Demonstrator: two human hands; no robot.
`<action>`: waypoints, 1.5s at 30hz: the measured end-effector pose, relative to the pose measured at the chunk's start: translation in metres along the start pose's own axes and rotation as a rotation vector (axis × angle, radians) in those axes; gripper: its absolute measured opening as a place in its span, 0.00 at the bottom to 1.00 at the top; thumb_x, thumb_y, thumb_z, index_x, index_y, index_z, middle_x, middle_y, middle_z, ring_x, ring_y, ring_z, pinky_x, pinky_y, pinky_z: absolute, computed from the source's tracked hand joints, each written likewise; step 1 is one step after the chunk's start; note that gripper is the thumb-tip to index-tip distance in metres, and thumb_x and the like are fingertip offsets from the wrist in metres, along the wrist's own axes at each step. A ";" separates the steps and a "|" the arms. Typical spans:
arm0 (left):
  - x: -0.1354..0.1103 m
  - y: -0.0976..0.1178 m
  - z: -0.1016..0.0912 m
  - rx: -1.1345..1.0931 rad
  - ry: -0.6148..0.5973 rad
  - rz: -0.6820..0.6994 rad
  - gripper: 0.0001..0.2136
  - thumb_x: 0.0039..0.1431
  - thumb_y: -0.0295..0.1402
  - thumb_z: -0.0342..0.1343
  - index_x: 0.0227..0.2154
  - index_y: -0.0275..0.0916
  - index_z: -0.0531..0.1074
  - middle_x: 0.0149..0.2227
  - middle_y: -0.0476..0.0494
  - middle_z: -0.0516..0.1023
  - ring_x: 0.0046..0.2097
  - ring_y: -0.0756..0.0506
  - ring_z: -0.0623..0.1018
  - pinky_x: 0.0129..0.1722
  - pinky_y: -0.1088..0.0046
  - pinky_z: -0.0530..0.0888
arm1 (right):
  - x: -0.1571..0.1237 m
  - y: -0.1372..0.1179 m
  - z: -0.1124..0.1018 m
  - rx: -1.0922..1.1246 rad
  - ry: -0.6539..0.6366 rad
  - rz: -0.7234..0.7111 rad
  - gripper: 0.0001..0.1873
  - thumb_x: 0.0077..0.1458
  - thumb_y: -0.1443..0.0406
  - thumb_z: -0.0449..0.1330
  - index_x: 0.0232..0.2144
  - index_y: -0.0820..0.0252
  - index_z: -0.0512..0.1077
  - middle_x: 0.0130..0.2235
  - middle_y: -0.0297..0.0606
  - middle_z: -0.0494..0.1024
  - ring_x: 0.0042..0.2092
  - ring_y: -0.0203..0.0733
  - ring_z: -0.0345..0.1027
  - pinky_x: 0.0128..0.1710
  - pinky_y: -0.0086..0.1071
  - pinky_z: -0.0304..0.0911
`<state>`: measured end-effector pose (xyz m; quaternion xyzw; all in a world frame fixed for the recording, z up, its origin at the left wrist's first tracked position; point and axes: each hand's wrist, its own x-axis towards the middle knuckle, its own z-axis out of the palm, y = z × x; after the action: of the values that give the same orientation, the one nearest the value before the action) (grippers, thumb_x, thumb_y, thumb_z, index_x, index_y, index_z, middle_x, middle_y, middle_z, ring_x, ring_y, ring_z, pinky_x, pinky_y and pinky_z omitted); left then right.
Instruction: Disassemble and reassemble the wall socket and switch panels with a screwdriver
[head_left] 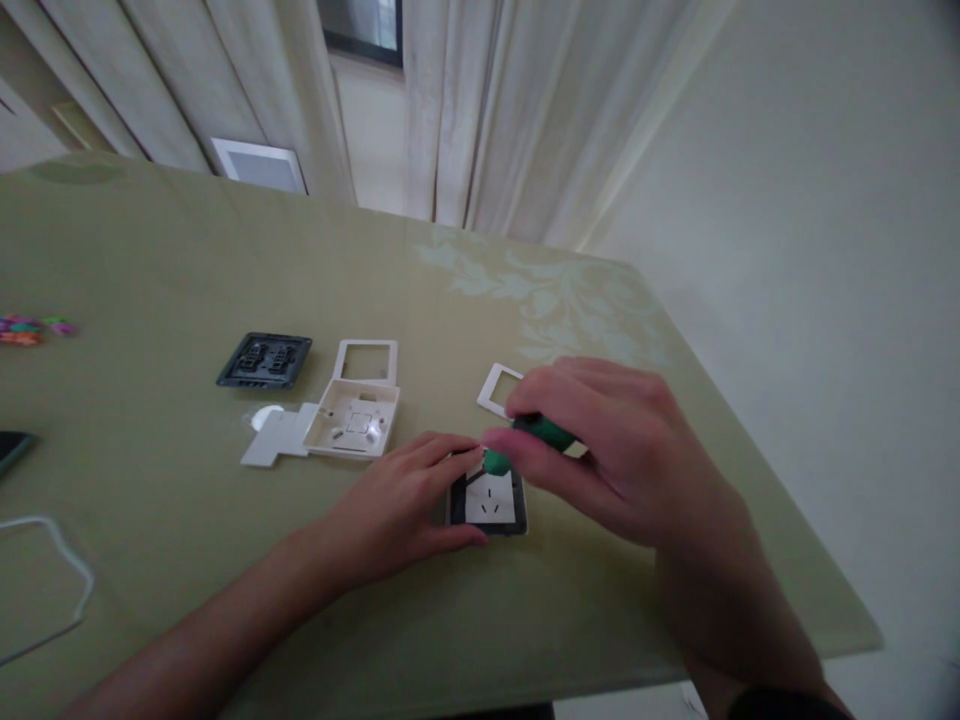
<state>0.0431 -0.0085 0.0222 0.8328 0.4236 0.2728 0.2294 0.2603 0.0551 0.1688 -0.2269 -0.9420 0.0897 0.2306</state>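
A wall socket (492,508) with a white face and dark frame lies on the table near its front edge. My left hand (416,490) grips it from the left, fingers along the far edge and thumb at the near edge. My right hand (600,450) is closed round the green handle of a screwdriver (544,430). The screwdriver slants down to the left, its shaft over the socket's left side; I cannot make out exactly where the tip rests. Behind my right hand lies a white cover frame (491,387), partly hidden by the fingers.
Left of my hands sit a white mounting box (361,418), another white frame (366,345), a flat white plate (279,438) and a dark switch panel (264,361). Farther left are small colourful pieces (22,330), a dark object (11,448) and a white cable (71,560). A wall (825,300) stands right.
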 end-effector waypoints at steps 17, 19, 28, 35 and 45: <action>0.000 0.000 0.000 -0.035 -0.029 -0.041 0.24 0.66 0.40 0.66 0.63 0.46 0.72 0.60 0.42 0.79 0.60 0.35 0.78 0.59 0.55 0.78 | 0.001 -0.008 -0.003 0.174 -0.139 -0.115 0.06 0.69 0.65 0.57 0.44 0.59 0.74 0.39 0.38 0.77 0.41 0.42 0.67 0.44 0.36 0.62; 0.000 0.000 -0.001 -0.013 -0.047 -0.043 0.26 0.63 0.43 0.70 0.62 0.45 0.73 0.61 0.39 0.79 0.61 0.33 0.78 0.59 0.52 0.78 | 0.000 -0.004 -0.001 0.066 -0.057 0.023 0.07 0.69 0.62 0.59 0.39 0.59 0.73 0.34 0.36 0.76 0.36 0.41 0.66 0.39 0.35 0.59; 0.001 0.003 -0.003 -0.026 -0.021 -0.022 0.18 0.66 0.37 0.67 0.58 0.46 0.75 0.59 0.42 0.79 0.59 0.34 0.79 0.57 0.53 0.80 | 0.000 -0.011 -0.005 0.205 -0.184 -0.075 0.06 0.69 0.66 0.57 0.46 0.58 0.72 0.42 0.39 0.79 0.45 0.43 0.69 0.48 0.37 0.63; 0.002 0.001 -0.002 -0.034 -0.027 -0.033 0.26 0.62 0.42 0.71 0.61 0.45 0.74 0.61 0.38 0.79 0.61 0.31 0.78 0.58 0.49 0.79 | 0.000 -0.004 0.001 0.055 -0.029 0.148 0.07 0.70 0.62 0.60 0.37 0.57 0.72 0.32 0.33 0.75 0.34 0.38 0.66 0.37 0.33 0.59; 0.000 -0.002 -0.001 -0.036 0.003 -0.002 0.27 0.61 0.42 0.71 0.61 0.45 0.73 0.60 0.37 0.80 0.60 0.31 0.79 0.57 0.50 0.79 | -0.001 -0.003 0.000 0.086 -0.031 0.166 0.04 0.67 0.62 0.61 0.41 0.57 0.72 0.33 0.33 0.76 0.35 0.39 0.67 0.38 0.33 0.60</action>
<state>0.0416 -0.0071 0.0221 0.8276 0.4198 0.2813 0.2443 0.2600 0.0518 0.1687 -0.2926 -0.9186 0.1523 0.2174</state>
